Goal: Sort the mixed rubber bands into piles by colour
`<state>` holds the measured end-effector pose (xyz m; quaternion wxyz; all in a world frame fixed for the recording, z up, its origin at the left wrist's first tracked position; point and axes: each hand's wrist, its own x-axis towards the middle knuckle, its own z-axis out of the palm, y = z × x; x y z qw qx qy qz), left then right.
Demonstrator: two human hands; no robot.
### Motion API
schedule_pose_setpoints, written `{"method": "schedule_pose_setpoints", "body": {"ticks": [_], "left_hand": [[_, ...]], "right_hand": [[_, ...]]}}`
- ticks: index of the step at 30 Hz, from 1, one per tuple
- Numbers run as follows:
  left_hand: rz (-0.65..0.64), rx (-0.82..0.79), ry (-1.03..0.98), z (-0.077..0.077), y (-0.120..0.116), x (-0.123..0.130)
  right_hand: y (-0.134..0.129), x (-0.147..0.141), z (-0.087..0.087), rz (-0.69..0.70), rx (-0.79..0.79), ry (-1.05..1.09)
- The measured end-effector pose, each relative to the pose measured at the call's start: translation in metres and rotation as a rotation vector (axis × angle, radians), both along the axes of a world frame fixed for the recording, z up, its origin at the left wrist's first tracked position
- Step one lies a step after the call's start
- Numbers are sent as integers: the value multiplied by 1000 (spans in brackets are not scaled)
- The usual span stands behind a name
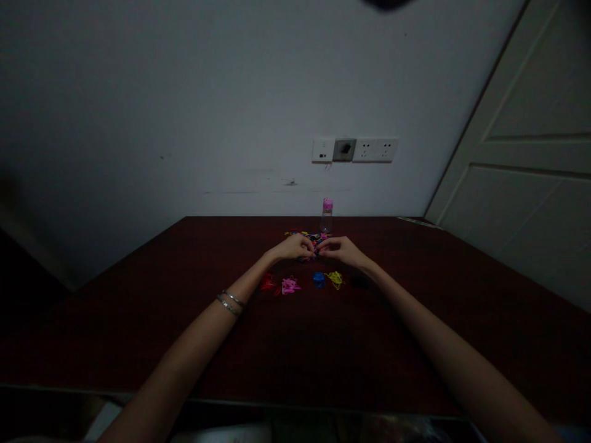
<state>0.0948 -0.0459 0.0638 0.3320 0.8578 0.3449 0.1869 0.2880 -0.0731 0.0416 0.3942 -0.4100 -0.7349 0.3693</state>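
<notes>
With the mixed heap (316, 238) of small coloured pieces as clock centre, the left hand (294, 247) stands at nearly 9 o'clock and the right hand (342, 250) between 3 and 4, fingertips close together over its near part. Both hands are narrow, fingers curled; whether either pinches a piece cannot be told. The step in hand is judged to be picking through the heap; the next move calls for a fine pinch, parting one piece from its neighbours. Single-colour piles lie nearer the person: red pile (266, 283) at 8, pink pile (290, 285) at 7, blue pile (319, 280) at 6, yellow pile (335, 280) at 5. The heap's long axis appears to run 9 to 3 (the hands cover part), its pieces showing no common direction. A bottle (327, 220) stands upright at 1.
</notes>
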Motion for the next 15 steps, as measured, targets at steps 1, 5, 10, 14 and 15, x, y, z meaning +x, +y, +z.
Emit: {"method": "schedule_pose_setpoints", "body": {"ticks": [1,5,10,14,15], "left_hand": [[-4,1,-4,-1,0,0],[-23,-6,-31,-2,2,-1],[-53,12,-107,2,2,-4],[-5,20,-167,5,5,-8],[10,21,-177,6,6,-9]], "right_hand": [[0,0,0,0,-8,-4],[0,0,0,12,-17,-14],[0,1,3,-1,-13,5],[-2,3,6,-16,-18,26],[-2,4,6,-20,-17,29]]}}
